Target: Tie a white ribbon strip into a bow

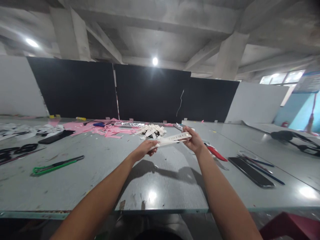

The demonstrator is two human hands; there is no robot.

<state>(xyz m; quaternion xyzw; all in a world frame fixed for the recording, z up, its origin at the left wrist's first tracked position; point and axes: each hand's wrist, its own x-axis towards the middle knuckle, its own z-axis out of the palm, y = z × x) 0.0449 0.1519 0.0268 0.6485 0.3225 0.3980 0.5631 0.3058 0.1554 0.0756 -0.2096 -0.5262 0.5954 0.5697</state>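
Above the table's middle, a narrow white strip [172,139] with dark lettering on its right part stretches between my hands. My left hand [145,149] pinches its left end, fingers curled. At the right end, my right hand [192,138] is closed around the strip, thumb on top. The strip looks doubled or split near the right hand; whether it is one piece or two, I cannot tell. Just behind it lies a heap of cream-white paper scraps [153,130]. Scissors with red handles [216,153] rest to the right of my right hand.
A green utility knife [57,165] lies at left on the grey table [100,186]. Pink paper scraps [110,130] spread along the back. At right are a phone [251,172] and several pens [262,168]. Black panels [152,93] stand behind the table.
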